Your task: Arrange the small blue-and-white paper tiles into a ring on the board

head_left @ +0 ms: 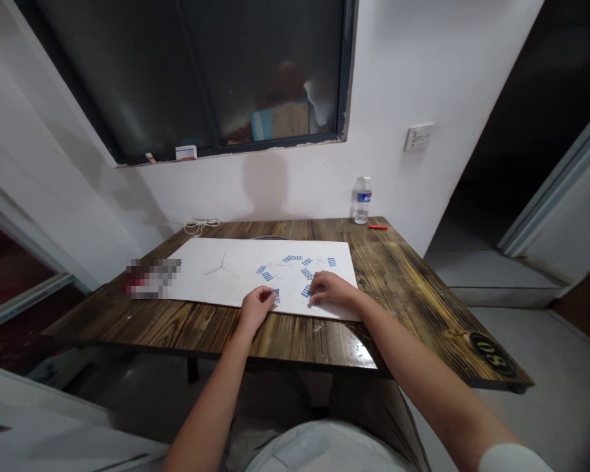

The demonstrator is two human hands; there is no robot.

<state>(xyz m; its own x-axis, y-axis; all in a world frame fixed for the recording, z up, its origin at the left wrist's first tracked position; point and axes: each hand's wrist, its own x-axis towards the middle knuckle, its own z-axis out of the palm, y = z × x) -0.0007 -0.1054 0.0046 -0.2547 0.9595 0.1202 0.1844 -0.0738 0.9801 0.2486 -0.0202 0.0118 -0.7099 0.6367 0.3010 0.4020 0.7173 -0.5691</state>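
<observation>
A large white paper sheet [216,275] lies on the dark wooden table [398,295], with several small blue-striped cards [292,258] scattered across its right half. My left hand [255,308] is curled at the sheet's front edge, its fingertips closed at a blue-striped card [276,296]. My right hand [332,290] rests palm down on the sheet, its fingertips at another card [315,301], which they partly hide. Another card [305,291] lies just left of those fingers. A thin Y-shaped line [216,264] is drawn on the sheet's left part.
A plastic water bottle [362,200] and a red pen [377,227] stand at the table's back edge. A coiled white cord [201,226] lies behind the sheet. A pixelated, blurred object [152,278] sits at the sheet's left end. Walls enclose the table's back.
</observation>
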